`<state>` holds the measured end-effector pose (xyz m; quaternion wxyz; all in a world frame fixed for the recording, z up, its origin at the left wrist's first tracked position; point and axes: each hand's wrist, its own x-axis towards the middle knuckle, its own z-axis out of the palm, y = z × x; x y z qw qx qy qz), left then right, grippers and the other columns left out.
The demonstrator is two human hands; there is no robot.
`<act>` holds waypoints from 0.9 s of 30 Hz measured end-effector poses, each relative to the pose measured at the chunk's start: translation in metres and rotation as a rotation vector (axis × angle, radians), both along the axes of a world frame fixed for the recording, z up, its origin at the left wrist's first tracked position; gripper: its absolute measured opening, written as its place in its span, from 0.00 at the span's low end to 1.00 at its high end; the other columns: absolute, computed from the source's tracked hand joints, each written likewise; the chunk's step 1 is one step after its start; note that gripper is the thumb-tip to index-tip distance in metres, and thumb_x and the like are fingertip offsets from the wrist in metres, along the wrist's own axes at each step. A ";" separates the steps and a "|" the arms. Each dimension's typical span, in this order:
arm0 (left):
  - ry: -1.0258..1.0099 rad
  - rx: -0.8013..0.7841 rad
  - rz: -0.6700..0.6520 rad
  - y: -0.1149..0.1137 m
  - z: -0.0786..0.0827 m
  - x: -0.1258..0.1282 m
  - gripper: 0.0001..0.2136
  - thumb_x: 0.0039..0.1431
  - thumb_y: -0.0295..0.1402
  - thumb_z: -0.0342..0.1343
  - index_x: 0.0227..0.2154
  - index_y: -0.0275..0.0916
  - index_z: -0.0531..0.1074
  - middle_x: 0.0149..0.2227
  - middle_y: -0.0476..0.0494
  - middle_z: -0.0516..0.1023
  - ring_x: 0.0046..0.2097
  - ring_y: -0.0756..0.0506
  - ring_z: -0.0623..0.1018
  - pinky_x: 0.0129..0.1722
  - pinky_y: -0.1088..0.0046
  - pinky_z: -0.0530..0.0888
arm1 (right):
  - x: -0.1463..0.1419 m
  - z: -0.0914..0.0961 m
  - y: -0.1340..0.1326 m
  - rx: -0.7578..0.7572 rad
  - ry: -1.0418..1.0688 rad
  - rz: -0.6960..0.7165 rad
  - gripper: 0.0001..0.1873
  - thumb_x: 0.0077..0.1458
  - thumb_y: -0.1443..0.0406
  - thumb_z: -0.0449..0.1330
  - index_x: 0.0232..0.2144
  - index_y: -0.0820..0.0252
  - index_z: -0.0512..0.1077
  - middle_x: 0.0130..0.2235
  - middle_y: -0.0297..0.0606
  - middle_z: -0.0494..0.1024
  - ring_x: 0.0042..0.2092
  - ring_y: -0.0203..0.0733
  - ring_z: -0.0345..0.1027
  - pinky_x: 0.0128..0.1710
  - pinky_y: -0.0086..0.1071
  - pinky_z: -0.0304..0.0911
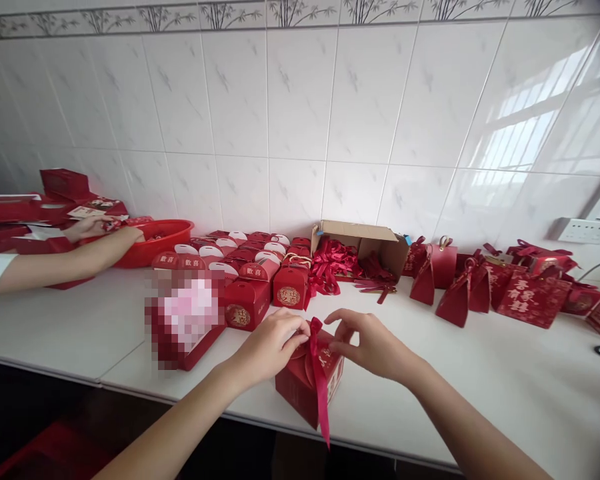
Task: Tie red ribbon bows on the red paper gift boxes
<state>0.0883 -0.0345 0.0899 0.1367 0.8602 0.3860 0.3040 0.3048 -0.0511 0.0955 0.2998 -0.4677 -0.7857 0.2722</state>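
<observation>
A dark red gift box stands near the front edge of the white counter, with a shiny red ribbon tied at its top. One long ribbon tail hangs down the box's front corner. My left hand is closed at the left of the knot, thumb and forefinger pinching the ribbon there. On the other side, my right hand has its thumb and forefinger apart, curved around the right of the bow beside the box top. Nothing shows between those right fingers.
Behind are several red gift boxes and a cardboard box of red ribbons. Ribboned bags and boxes stand right. A blurred-out object is left. Another person's arms reach over a red basin.
</observation>
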 end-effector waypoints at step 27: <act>0.263 -0.041 -0.044 0.009 0.038 -0.005 0.09 0.57 0.28 0.50 0.29 0.44 0.74 0.35 0.46 0.78 0.39 0.43 0.76 0.39 0.70 0.70 | -0.001 0.001 0.020 0.275 -0.123 0.525 0.29 0.51 0.79 0.47 0.47 0.51 0.77 0.36 0.38 0.75 0.34 0.36 0.69 0.35 0.29 0.65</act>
